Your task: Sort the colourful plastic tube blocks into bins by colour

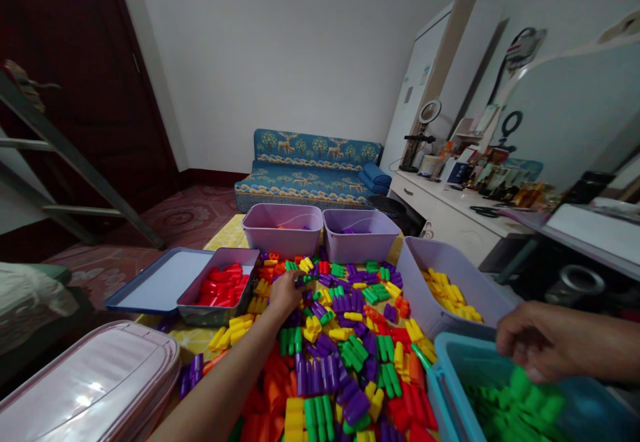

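My left hand [286,293] reaches into a spread of loose plastic toy building blocks [320,374] in purple, green, yellow, red and orange. Its fingers are bent down among purple and yellow blocks near the far side, and what they hold is hidden. Over the blue bin [453,389] at the lower right, my right hand [533,339] has its fingers curled. A green toy building block [533,392] touches its thumb, above more green blocks lying in the bin.
Two lilac bins [283,235] stand at the far edge. Another lilac bin [425,289] holds yellow blocks [453,297]. Red blocks [223,285] lie in a tin [205,315] at left, beside a flat lid [157,279]. A pink lidded box [90,382] sits at the near left.
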`<act>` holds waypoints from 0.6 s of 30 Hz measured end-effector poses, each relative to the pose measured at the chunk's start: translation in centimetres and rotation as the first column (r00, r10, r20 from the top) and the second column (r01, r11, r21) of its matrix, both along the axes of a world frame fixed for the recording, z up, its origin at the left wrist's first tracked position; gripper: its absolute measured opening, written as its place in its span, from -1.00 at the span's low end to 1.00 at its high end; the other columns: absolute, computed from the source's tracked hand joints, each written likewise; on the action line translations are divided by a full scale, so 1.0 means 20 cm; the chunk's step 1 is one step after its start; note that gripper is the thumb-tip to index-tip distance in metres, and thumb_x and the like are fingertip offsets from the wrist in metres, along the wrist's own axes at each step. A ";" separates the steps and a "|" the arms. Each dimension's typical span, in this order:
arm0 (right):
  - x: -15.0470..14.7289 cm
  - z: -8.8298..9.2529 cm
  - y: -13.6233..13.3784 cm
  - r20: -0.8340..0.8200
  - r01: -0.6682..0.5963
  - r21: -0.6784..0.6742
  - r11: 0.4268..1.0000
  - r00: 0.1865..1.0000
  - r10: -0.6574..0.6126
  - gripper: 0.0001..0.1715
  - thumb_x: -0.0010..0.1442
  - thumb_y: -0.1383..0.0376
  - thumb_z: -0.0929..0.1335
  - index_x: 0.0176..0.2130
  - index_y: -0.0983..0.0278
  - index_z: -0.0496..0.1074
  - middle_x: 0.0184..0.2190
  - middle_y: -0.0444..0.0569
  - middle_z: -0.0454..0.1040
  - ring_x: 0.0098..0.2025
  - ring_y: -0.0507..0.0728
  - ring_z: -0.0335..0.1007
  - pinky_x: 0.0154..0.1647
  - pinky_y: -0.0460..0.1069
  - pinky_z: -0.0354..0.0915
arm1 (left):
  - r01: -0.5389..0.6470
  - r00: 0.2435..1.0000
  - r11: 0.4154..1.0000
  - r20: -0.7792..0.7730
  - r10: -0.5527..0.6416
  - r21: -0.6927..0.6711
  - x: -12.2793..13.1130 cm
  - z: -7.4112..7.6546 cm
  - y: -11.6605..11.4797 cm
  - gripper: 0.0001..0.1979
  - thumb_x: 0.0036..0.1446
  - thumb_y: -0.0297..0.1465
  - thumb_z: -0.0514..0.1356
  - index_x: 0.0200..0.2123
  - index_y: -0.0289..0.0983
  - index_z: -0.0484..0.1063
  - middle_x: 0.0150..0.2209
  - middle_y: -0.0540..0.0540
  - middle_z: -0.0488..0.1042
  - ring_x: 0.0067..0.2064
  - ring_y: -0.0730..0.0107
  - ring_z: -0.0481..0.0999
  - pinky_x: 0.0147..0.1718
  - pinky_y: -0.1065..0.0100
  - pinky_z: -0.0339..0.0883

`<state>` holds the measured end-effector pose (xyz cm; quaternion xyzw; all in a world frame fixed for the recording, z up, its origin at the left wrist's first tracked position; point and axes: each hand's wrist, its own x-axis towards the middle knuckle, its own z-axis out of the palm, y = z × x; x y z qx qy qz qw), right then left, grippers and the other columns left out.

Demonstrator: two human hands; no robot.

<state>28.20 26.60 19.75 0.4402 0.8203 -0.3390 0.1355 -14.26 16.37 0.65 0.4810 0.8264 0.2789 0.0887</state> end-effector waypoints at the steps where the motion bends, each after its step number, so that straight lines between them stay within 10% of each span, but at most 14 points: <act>1: 0.00 -0.02 0.01 -0.007 0.003 0.013 1.000 1.000 -0.003 -0.62 -0.19 0.16 0.46 -0.27 0.12 0.57 -0.30 0.18 0.52 -0.29 -0.04 0.47 -0.30 -0.12 0.22 | -0.008 1.000 1.000 0.004 0.008 0.014 0.00 0.00 0.00 -0.60 -0.01 -0.47 0.25 -0.04 -0.18 0.47 -0.05 -0.10 0.53 -0.04 0.21 0.49 -0.05 0.31 0.28; 9: -0.63 -0.12 0.04 -0.296 -0.211 0.188 0.959 0.919 0.260 -0.66 0.02 0.12 0.35 -0.24 0.23 0.53 -0.33 0.02 0.57 -0.29 0.15 0.48 -0.27 -0.03 0.34 | 0.019 0.999 0.996 0.034 -0.022 0.092 -0.01 -0.01 0.00 -0.68 -0.02 -0.47 0.28 -0.12 -0.28 0.50 -0.16 -0.12 0.55 -0.13 0.28 0.50 -0.13 0.37 0.30; 18: -1.25 -0.60 0.15 -0.074 -0.280 0.497 0.821 0.929 0.362 -0.36 -0.07 0.45 0.37 0.07 0.37 0.38 0.05 0.16 0.43 0.07 0.24 0.36 0.06 0.00 0.21 | -0.003 1.000 1.000 0.014 0.002 0.022 0.03 0.01 -0.03 -0.45 0.07 -0.11 0.20 0.10 -0.18 0.33 0.04 -0.18 0.43 -0.03 0.21 0.48 -0.14 0.35 0.30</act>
